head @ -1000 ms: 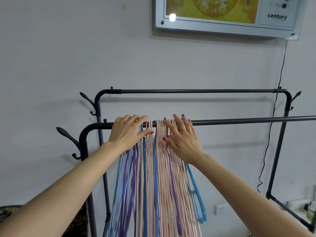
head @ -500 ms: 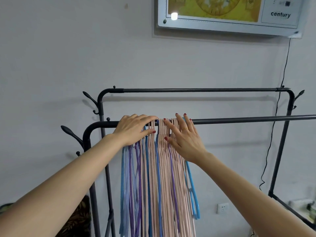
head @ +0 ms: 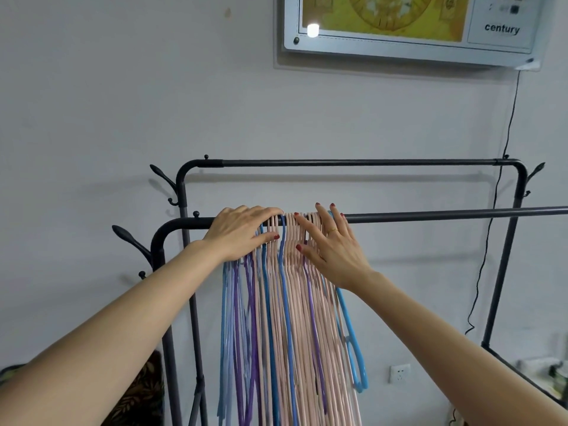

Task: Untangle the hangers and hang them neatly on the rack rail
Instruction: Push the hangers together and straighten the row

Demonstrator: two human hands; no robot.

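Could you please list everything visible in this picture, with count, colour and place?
hangers: a packed bunch, too many to count; mostly pink, some blue and purple; on the front rail, left part.
front rail: one, dark grey; across the middle.
back rail: one, dark grey; higher, behind.
wall panel: one, silver frame with a yellow picture; top right.
cable: one, black; down the wall, right.
wall socket: one, white; low on the wall.
left hand: flat on the bunch's left side.
right hand: fingers spread on its right side.
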